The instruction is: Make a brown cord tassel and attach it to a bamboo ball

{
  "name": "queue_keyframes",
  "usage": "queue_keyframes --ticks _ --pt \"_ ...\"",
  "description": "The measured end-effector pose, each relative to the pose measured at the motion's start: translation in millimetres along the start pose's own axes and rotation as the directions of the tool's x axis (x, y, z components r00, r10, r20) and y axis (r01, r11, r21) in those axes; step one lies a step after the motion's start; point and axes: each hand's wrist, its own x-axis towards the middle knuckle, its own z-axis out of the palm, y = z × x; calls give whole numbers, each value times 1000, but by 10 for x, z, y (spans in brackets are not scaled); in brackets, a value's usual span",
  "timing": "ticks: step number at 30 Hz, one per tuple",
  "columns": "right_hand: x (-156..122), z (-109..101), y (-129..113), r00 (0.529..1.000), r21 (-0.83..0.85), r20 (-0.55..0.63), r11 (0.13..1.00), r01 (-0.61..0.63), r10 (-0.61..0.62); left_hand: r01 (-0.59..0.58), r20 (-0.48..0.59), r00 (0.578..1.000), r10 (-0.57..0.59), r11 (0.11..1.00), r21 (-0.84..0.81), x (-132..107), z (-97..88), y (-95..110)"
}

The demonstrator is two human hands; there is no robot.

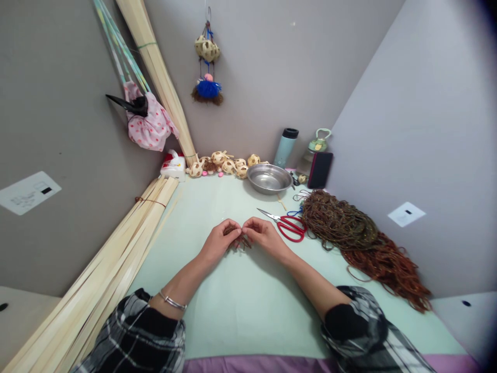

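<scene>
My left hand (219, 240) and my right hand (263, 236) meet at the middle of the pale green table (240, 300), fingertips pinched together. Between them they hold a small bundle of brown cord (237, 237), with short ends sticking out below the fingers. Both hands rest low on the table top. Red-handled scissors (286, 225) lie just right of my right hand, blades pointing left.
A heap of brown and orange cords (357, 238) lies at the right. A steel bowl (269, 178), woven balls (225, 165), a bottle (286, 147), a jug and a dark phone stand at the back. Bamboo strips (116, 269) lie along the left edge.
</scene>
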Motion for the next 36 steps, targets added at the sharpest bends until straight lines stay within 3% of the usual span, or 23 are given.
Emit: queue_keyframes --ticks 10,17,25,36 --pt "-13 35 -37 998 81 42 995 -55 52 10 43 999 -11 1000 11 -4 6 13" --pt "-30 67 -61 996 95 51 992 -83 78 74 17 997 -73 991 -109 -9 18 9" --pt "-9 57 -81 997 52 4 996 -76 76 29 37 999 -28 999 -29 26 15 -19" --pt "-8 33 -57 993 122 75 987 -103 95 121 -5 992 -126 964 -238 8 -5 33"
